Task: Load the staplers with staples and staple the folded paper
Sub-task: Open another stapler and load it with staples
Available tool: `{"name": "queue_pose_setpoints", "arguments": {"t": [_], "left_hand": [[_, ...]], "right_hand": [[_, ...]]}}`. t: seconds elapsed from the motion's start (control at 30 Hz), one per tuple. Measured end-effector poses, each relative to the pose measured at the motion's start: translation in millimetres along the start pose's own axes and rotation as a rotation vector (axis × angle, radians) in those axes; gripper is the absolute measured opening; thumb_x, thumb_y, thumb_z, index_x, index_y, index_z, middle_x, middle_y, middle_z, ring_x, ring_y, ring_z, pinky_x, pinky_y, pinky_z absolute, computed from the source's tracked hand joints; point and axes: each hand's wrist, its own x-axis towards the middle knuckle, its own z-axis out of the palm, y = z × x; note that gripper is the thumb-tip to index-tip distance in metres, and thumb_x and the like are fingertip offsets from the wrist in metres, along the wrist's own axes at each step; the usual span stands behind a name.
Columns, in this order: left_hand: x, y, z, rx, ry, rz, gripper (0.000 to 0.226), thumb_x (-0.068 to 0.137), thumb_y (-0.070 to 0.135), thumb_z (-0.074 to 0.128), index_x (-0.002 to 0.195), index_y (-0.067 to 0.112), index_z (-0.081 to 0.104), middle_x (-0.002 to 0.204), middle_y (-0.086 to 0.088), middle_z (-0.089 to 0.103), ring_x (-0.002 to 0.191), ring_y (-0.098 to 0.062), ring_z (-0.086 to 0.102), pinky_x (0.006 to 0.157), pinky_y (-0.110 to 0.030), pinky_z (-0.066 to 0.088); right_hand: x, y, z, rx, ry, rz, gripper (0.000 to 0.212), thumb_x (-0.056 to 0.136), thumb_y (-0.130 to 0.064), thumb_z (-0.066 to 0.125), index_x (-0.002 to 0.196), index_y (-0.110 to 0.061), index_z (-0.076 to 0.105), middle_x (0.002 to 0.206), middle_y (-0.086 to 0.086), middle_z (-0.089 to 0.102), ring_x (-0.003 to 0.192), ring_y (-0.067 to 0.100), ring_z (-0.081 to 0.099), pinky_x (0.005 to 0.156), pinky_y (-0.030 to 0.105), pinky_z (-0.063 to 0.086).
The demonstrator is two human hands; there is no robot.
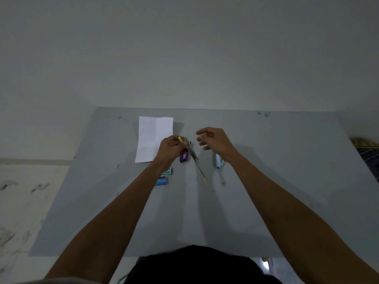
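My left hand (173, 149) grips a stapler (191, 151) with yellow ends whose metal staple channel is pulled out and points down toward me. Just under that hand lies a purple stapler (184, 157) on the grey table (266, 191). My right hand (213, 139) hovers to the right of the held stapler, fingers loosely curled, holding nothing that I can make out. A light blue stapler (218, 161) lies beneath my right wrist. The folded white paper (154, 138) lies flat at the back left. Two staple boxes, a green one (167, 171) and a blue one (162, 181), sit beside my left forearm.
The table's far edge meets a plain wall. A dark patterned cloth (369, 156) shows past the right edge of the table. A stained floor (24, 191) lies to the left. My dark clothing fills the bottom middle.
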Motion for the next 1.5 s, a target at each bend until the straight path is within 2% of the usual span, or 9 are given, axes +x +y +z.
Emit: {"name": "queue_pose_setpoints", "arguments": {"t": [0.23,0.37,0.53,0.7,0.93,1.17,1.33,1.43,1.5], "left_hand": [[-0.2,4.5,2.2,0.175,-0.098,0.063,0.028,0.085,0.003,0.067,0.110,-0.007,0.060,0.088,-0.015,0.070,0.076,-0.020,0.070,0.067,-0.021,0.057],[-2.2,7.0,3.1,0.322,-0.130,0.118,0.029,0.085,0.004,0.067,0.112,-0.004,0.061,0.092,-0.015,0.069,0.068,-0.005,0.070,0.063,-0.013,0.054],[1.4,10.1,5.2,0.569,-0.134,0.205,0.029,0.084,0.010,0.069,0.109,-0.003,0.065,0.092,-0.019,0.072,0.076,-0.021,0.072,0.069,-0.015,0.057],[5.5,12.1,7.8,0.724,-0.135,0.263,0.019,0.083,0.013,0.069,0.095,-0.002,0.069,0.081,-0.018,0.073,0.074,-0.027,0.072,0.077,-0.041,0.059],[6.0,17.9,9.6,0.768,-0.117,0.267,0.029,0.079,0.018,0.075,0.102,0.002,0.067,0.088,-0.016,0.073,0.076,-0.024,0.071,0.082,-0.038,0.058],[3.9,20.8,1.4,0.674,0.003,0.295,0.023,0.077,0.020,0.075,0.092,0.009,0.061,0.083,-0.006,0.069,0.075,-0.020,0.067,0.073,-0.033,0.055],[1.5,16.8,-12.7,0.355,0.042,0.148,0.017,0.074,0.004,0.071,0.085,0.009,0.058,0.080,-0.007,0.061,0.079,-0.026,0.061,0.079,-0.043,0.056],[-6.1,16.6,-14.5,0.259,-0.065,-0.036,0.019,0.079,-0.006,0.065,0.094,0.003,0.057,0.089,-0.014,0.061,0.080,-0.026,0.063,0.074,-0.033,0.058],[-11.4,18.5,-12.2,0.348,-0.166,-0.190,0.021,0.085,-0.005,0.059,0.105,0.002,0.057,0.098,-0.017,0.063,0.079,-0.021,0.066,0.065,-0.025,0.057]], "right_hand": [[-0.1,-24.7,9.4,-0.236,-0.112,-0.149,0.019,0.078,0.000,0.063,0.090,-0.008,0.075,0.082,0.011,0.072,0.071,0.016,0.067,0.060,0.018,0.054],[-0.5,-23.8,11.2,-0.257,-0.119,-0.117,0.011,0.078,-0.001,0.067,0.087,-0.006,0.071,0.081,0.013,0.070,0.068,0.017,0.066,0.062,0.024,0.058],[-1.0,-21.5,13.6,-0.201,-0.094,-0.042,0.009,0.075,0.001,0.068,0.083,-0.001,0.066,0.074,0.014,0.067,0.064,0.020,0.066,0.065,0.033,0.061],[-1.3,-20.5,16.8,-0.188,-0.043,-0.027,0.007,0.075,-0.001,0.066,0.075,-0.007,0.063,0.080,0.020,0.068,0.071,0.028,0.070,0.066,0.037,0.062],[3.2,-8.2,17.1,-0.170,0.036,0.037,0.009,0.077,0.002,0.062,0.075,-0.005,0.069,0.077,0.013,0.068,0.067,0.021,0.067,0.061,0.027,0.060],[14.0,15.8,2.2,0.120,0.212,0.272,0.011,0.075,0.005,0.064,0.065,-0.001,0.066,0.068,0.015,0.066,0.067,0.026,0.070,0.072,0.041,0.061],[11.2,19.6,-11.5,0.523,0.263,0.336,0.018,0.077,0.016,0.062,0.065,0.003,0.059,0.071,0.017,0.057,0.067,0.026,0.062,0.066,0.033,0.061],[10.7,18.3,-16.1,0.586,0.255,0.308,0.018,0.079,0.016,0.060,0.067,0.003,0.060,0.073,0.018,0.058,0.069,0.027,0.063,0.064,0.032,0.061],[9.2,16.7,-15.2,0.538,0.216,0.289,0.017,0.079,0.015,0.059,0.067,0.004,0.061,0.073,0.019,0.059,0.071,0.030,0.063,0.065,0.035,0.062]]}}
